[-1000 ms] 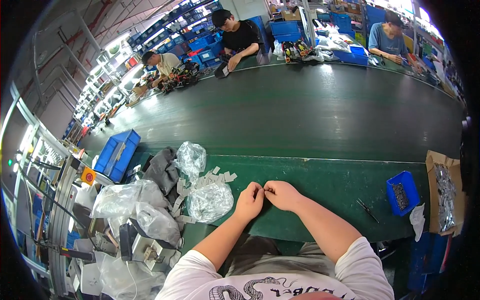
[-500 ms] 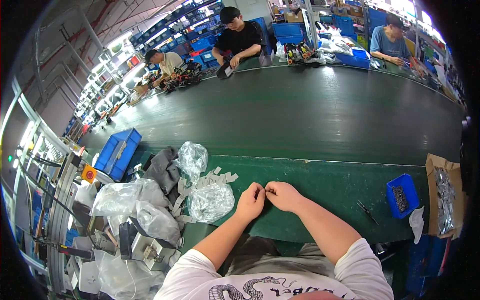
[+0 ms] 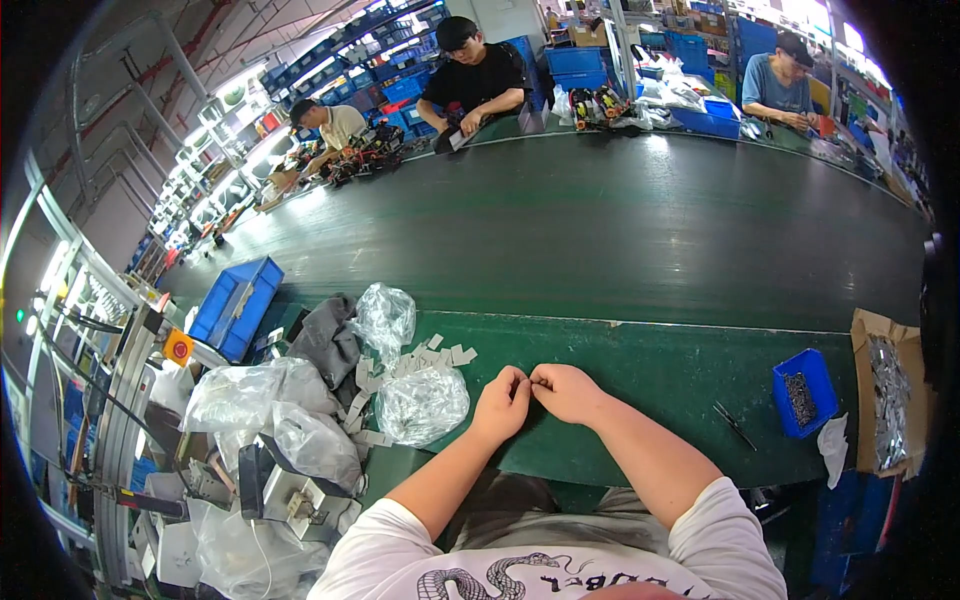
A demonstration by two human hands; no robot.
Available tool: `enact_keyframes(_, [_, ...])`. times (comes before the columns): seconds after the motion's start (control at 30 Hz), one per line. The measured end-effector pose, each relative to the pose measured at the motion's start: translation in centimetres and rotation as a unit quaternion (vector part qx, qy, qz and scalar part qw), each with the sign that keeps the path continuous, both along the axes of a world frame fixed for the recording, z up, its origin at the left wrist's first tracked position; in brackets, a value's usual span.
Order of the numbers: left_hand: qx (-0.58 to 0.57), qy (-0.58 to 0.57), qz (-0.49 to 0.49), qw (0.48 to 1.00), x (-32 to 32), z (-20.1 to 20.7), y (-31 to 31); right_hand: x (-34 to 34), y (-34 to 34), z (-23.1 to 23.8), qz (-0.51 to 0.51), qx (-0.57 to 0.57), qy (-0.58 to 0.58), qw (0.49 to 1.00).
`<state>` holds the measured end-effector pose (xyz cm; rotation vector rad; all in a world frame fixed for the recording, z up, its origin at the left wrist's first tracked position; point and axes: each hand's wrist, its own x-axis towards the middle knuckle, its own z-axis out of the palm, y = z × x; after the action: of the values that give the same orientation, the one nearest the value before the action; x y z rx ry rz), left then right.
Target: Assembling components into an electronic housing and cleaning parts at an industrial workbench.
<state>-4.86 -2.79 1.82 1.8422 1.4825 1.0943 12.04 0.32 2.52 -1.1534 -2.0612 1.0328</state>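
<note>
Over the green tabletop (image 3: pixel 660 385), your left hand (image 3: pixel 503 403) and right hand (image 3: pixel 567 391) sit close together, fingers curled; whether they pinch anything, I cannot tell. Left of your left hand lie a clear plastic bag (image 3: pixel 424 408) and scattered grey tabs (image 3: pixel 462 356).

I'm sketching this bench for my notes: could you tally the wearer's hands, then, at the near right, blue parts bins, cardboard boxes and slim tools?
Left hand and right hand: 2
Blue bin: 1
Cardboard box: 1
Slim dark tool: 1
Total: 5
</note>
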Motion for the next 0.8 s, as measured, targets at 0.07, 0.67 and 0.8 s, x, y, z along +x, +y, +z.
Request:
enact_keyframes(0.07, [-0.006,-0.002,0.003,1.000,-0.04,-0.07,0.02,-0.01,-0.04,0.11,0.001,-0.002,0.001,1.000])
enact_keyframes(0.67, [-0.001,0.009,0.006,1.000,0.09,0.41,-0.13,0.08,0.08,-0.06,0.010,-0.020,0.007,1.000])
enact_keyframes(0.8, [-0.004,0.005,0.007,1.000,0.14,0.36,-0.09,0.11,0.05,0.09,0.010,-0.020,0.008,1.000])
